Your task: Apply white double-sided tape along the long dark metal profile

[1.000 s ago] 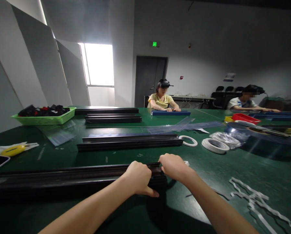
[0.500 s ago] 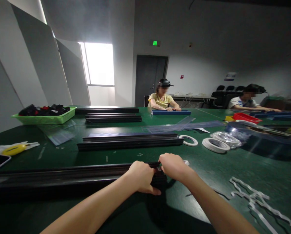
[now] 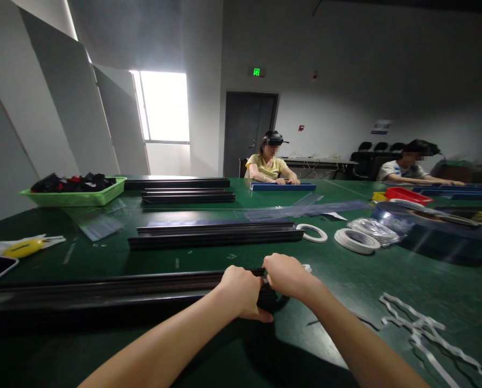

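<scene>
A long black grooved profile (image 3: 103,296) lies across the near left of the table, its right end under my hands. My left hand (image 3: 243,293) is closed round that end, the thumb low along the near side and the fingers over the top. Right beside it, at the tip of the profile, my right hand (image 3: 287,275) is closed with the fingers bent down. What it pinches is hidden; a small white bit (image 3: 307,268) shows just past its knuckles. Behind lies another black profile (image 3: 220,237), with a white tape ring (image 3: 313,233) at its right end.
Crumpled white strips (image 3: 430,328) lie at the right. Farther back are tape rolls (image 3: 356,241), a large roll of clear film (image 3: 438,231), a red tray (image 3: 408,195) and a green basket (image 3: 75,196) of black parts. Two people sit across the table.
My left hand has slid slightly right along the profile, closer to its end and to my right hand. My right hand has hardly moved.
</scene>
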`<move>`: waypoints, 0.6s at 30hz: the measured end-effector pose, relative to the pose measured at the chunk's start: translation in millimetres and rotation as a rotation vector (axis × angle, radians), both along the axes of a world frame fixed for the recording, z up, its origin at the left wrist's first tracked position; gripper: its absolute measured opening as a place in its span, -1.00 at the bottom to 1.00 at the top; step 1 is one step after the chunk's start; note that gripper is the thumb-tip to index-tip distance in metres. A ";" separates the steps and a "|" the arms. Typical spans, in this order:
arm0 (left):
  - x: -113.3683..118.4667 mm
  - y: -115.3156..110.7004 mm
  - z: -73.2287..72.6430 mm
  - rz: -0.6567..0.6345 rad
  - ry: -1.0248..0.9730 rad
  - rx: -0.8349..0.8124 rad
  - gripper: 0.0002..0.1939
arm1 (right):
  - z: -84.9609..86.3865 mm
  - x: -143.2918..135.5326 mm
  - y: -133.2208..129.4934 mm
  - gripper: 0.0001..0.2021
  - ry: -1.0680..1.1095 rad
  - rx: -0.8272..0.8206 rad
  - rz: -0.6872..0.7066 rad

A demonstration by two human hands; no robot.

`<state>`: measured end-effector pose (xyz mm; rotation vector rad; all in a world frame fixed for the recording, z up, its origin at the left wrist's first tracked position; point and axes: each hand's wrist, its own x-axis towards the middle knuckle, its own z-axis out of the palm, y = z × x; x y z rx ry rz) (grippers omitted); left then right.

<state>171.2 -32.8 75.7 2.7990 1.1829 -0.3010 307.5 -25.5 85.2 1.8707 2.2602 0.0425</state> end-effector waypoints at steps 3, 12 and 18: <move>4.0 -1.1 1.4 0.015 -0.004 -0.012 -0.26 | 1.3 -0.1 -0.4 -0.77 0.002 -0.004 0.007; 7.7 -8.6 10.2 0.049 0.069 -0.006 -0.31 | 5.0 -0.8 -2.4 -0.71 0.008 -0.031 0.001; 6.5 -8.2 5.8 0.037 0.064 0.015 -0.29 | 1.9 1.5 -0.3 -0.69 0.005 -0.019 0.007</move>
